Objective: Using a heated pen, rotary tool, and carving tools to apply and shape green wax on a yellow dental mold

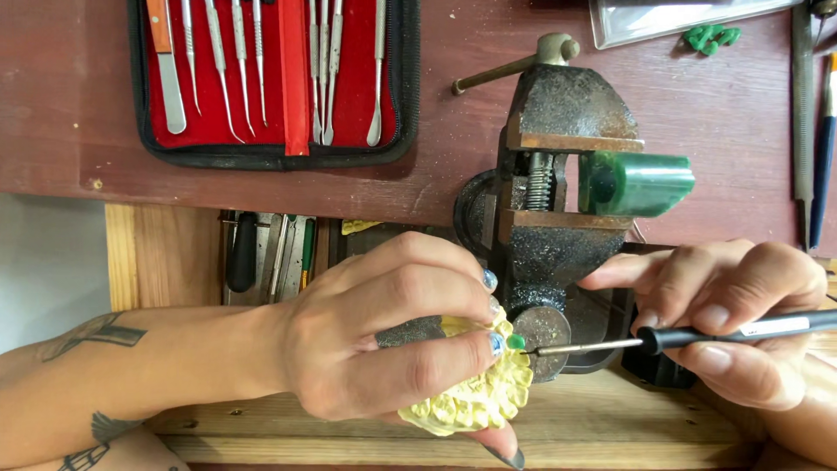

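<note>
At the wooden bench edge point(610, 427), near the vise point(558, 218), my left hand point(384, 340) pinches the yellow dental cast point(479, 392) steady while my right hand point(724, 318) grips the carving tool point(697, 336) pen-style, tip at the green wax bit point(516, 342).

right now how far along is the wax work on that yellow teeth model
Done: a small green wax piece already sits on the yellow dental cast, and a green wax block is clamped in the vise. In hand: the left hand grips the cast while the right hand points a thin tool at the piece. How much shaping remains is unclear.
</note>
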